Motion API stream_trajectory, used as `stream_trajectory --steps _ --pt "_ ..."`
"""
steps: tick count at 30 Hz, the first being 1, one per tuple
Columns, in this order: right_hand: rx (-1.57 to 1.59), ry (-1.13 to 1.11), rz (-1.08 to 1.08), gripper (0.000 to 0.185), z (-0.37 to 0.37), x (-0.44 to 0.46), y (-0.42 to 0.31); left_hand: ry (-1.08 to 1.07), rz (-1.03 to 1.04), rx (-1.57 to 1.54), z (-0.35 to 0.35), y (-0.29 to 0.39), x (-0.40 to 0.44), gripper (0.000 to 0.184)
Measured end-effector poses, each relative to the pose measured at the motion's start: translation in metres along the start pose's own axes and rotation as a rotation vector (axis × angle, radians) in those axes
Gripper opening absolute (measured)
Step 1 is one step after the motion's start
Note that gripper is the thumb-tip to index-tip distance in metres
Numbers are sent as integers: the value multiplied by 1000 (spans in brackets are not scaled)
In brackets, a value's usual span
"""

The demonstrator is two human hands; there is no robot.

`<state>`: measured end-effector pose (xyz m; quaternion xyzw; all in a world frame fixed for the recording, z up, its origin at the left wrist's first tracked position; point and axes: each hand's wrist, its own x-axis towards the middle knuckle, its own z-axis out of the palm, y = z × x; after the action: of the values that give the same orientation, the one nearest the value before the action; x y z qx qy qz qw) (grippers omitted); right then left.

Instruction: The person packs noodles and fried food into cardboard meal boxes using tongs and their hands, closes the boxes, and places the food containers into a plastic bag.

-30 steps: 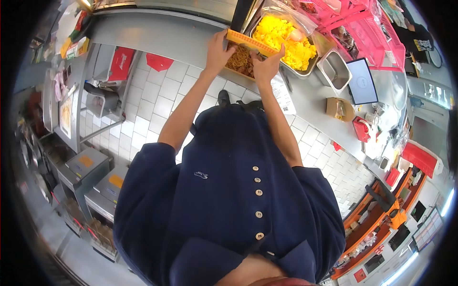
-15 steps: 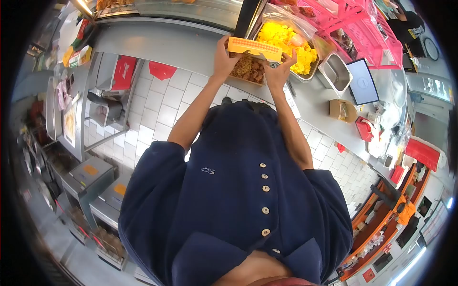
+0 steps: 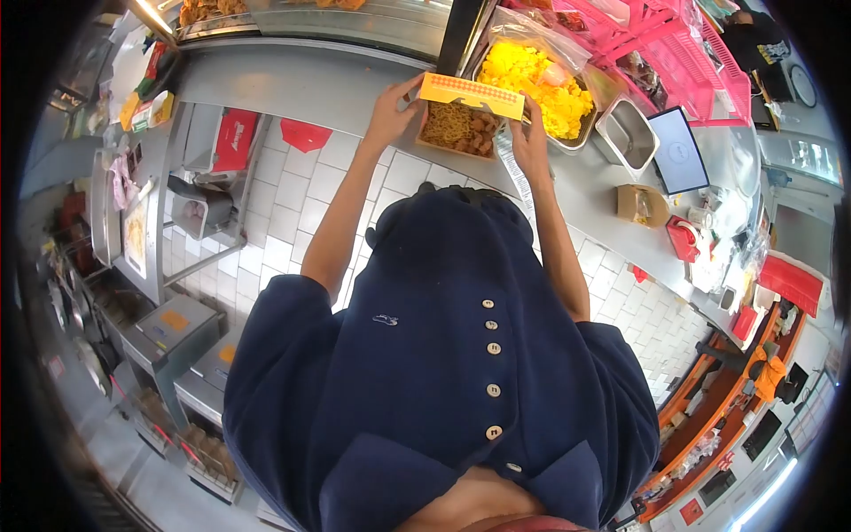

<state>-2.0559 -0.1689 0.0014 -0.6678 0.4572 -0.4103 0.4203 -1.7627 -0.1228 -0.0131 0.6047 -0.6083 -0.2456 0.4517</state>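
Note:
On the counter in front of me sits a cardboard takeaway box (image 3: 455,152) with its yellow lid (image 3: 472,95) raised at the far side. Yellow noodles (image 3: 448,129) fill its left part, and browned meat pieces (image 3: 483,133) lie to the right. My left hand (image 3: 392,113) grips the lid's left end, thumb and fingers closed around the edge. At the lid's right end, my right hand (image 3: 530,146) holds on with its fingers along the edge. Just beyond that hand is a metal pan of bright yellow food (image 3: 523,71) lined with clear plastic.
Right of the pan stands a metal container (image 3: 628,137), then a tablet (image 3: 679,152) and a small brown carton (image 3: 642,206). Pink plastic baskets (image 3: 678,66) rise behind them. A glass display case (image 3: 355,27) borders the counter's far side. Another person (image 3: 758,40) is at the far right.
Both hands have shifted outward along the lid, my left one to the left and my right one off the box's front. More of the noodles and meat now shows.

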Motion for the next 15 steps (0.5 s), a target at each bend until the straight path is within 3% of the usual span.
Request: stream_trajectory --steps 6,8,12,15 --pt "-393 123 -134 52 -1 -19 3 -130 -261 -278 -1 12 -23 61" --pt "-294 110 -65 57 -1 -28 -6 -76 -246 -475 3 17 -33 64" --pt "0 68 204 66 4 -43 -5 -49 -190 -420 13 -2 -47 63" --pt "-95 95 41 68 10 -51 16 -34 -132 -456 15 -7 -55 62"
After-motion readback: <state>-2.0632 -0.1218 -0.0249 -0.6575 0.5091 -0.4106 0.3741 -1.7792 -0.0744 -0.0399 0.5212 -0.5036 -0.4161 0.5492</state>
